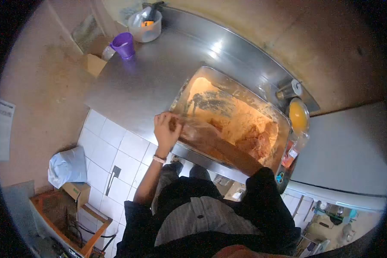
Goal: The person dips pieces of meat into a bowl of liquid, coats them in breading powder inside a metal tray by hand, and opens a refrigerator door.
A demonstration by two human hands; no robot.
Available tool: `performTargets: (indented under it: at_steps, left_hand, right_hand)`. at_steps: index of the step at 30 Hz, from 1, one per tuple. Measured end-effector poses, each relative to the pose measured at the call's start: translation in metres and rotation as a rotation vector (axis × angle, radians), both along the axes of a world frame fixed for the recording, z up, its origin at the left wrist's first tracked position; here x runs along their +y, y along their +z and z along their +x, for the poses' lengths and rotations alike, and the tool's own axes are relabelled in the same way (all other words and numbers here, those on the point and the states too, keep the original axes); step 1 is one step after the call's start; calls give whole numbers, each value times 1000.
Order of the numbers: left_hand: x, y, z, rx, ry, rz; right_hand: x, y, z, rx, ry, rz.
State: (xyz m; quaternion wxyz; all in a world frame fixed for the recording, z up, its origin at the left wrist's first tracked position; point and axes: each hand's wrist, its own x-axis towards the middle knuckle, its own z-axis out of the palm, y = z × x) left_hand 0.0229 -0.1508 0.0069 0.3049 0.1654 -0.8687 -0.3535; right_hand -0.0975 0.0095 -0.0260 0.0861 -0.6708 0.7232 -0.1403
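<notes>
where the left hand curls at clear plastic on the right hand, i cannot tell either grip's opening.

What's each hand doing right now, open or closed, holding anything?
Left hand: fingers curled at the metal tray's near-left corner; grip cannot be told.
Right hand: blurred over the tray; open or closed cannot be told.

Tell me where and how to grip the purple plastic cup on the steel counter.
Grip the purple plastic cup by its handle, likely best from the left: the handle juts out that way, away from the translucent plastic tub beside it.
</notes>
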Motion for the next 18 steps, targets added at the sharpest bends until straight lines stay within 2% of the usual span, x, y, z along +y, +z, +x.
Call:
performTargets:
  at_steps: [3, 5, 7, 9, 10, 11, 15, 18]
  left_hand:
    - [3, 3, 2, -23, -26, 27]
    - [0, 3, 1, -6, -24, -22]
    - [0, -1, 0, 1, -11, -14]
    - [-1, -2, 2, 6, 5, 8]
    - [0, 1, 2, -7, 2, 9]
    - [1, 3, 1, -18, -3, 11]
    - [1, 1, 1, -23, -1, 9]
    - [-1, 1, 1, 1, -22, 3]
  right_hand:
    - [12, 3, 1, -121, -30, 35]
    - [29, 15, -9, -350, -113, 33]
    - [57, 34, -22, -894, -270, 20]
    - [86, 57, -27, -1634, -432, -53]
    - [95, 63, -28, -1897, -488, -94]
    - [98, 56, -25, -1914, -529, -138]
    - [76, -3, 3, -1074, -656, -54]
    - [66, -22, 20, -708, -691, 113]
